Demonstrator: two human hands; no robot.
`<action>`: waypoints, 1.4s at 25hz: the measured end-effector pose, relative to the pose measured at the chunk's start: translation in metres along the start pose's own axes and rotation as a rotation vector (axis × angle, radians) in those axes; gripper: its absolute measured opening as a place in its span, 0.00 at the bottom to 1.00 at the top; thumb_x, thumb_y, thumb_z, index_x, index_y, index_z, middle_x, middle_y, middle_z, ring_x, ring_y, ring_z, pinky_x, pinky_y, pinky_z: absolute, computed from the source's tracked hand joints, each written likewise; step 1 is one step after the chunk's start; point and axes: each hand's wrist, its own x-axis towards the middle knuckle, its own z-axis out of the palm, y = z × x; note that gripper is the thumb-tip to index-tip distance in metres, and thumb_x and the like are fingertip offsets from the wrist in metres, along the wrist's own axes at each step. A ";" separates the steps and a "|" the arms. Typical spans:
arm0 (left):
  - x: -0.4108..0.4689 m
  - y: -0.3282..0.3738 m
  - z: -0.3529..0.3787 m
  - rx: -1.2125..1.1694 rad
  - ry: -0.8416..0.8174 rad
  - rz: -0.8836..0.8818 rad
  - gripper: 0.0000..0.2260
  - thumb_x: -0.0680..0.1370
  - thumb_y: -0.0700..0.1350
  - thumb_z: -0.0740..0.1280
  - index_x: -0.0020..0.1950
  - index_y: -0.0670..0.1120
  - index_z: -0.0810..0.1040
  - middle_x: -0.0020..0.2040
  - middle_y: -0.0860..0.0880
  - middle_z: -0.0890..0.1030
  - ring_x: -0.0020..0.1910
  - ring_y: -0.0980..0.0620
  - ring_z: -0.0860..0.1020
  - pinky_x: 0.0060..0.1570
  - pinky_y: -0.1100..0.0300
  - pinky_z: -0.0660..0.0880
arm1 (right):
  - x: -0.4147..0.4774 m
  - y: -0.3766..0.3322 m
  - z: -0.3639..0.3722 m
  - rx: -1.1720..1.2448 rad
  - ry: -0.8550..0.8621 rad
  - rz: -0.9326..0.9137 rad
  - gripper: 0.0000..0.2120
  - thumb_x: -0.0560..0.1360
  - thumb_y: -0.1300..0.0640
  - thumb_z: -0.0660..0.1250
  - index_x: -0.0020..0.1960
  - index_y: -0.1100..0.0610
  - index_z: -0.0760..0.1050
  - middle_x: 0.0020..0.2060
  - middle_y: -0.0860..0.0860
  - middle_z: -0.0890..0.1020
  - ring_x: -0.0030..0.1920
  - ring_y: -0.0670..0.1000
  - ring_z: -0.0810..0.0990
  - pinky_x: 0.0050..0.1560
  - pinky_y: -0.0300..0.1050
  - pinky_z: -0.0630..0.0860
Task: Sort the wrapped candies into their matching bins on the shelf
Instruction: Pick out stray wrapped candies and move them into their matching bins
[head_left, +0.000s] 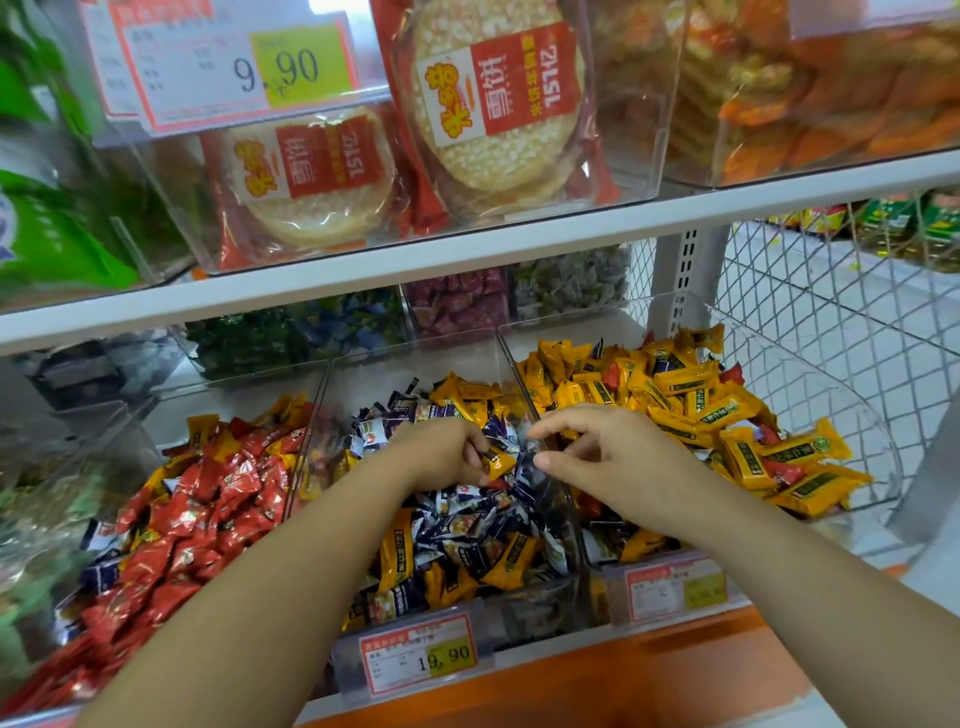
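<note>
Fingers (470, 448) of your left hand (441, 454) curl round a yellow candy (497, 463) over the middle bin (415, 374) of mixed blue and yellow wrappers; your right hand (608, 457) hovers alongside, fingers loose, holding nothing. The yellow bin (852, 410) sits just right. A slack pinch could drop the slick wrapper back among the strays.

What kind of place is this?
Most likely a shop's snack aisle: price tags sit on the fronts of clear bins of loose wrapped candies, and packaged rice crackers sit on the shelf above. The left hand grips a yellow candy.
</note>
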 end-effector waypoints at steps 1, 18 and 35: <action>0.000 -0.001 0.001 -0.025 0.015 0.003 0.11 0.73 0.51 0.71 0.53 0.55 0.75 0.42 0.62 0.79 0.48 0.61 0.76 0.57 0.54 0.67 | 0.000 0.000 0.000 -0.002 0.003 -0.002 0.13 0.75 0.49 0.65 0.60 0.45 0.75 0.57 0.40 0.76 0.48 0.39 0.77 0.42 0.28 0.70; -0.160 -0.071 -0.022 -0.301 0.983 -0.090 0.10 0.75 0.42 0.68 0.55 0.51 0.79 0.50 0.52 0.79 0.47 0.53 0.76 0.49 0.59 0.72 | 0.004 -0.021 0.032 -0.208 0.194 0.072 0.08 0.74 0.54 0.68 0.53 0.50 0.79 0.54 0.50 0.76 0.49 0.47 0.71 0.47 0.41 0.67; -0.157 -0.004 -0.028 -0.298 0.382 0.151 0.10 0.79 0.48 0.61 0.59 0.56 0.77 0.55 0.59 0.78 0.47 0.64 0.76 0.48 0.74 0.72 | -0.010 -0.020 0.012 -0.117 0.021 0.090 0.11 0.73 0.56 0.69 0.55 0.49 0.78 0.67 0.48 0.71 0.66 0.48 0.70 0.60 0.36 0.64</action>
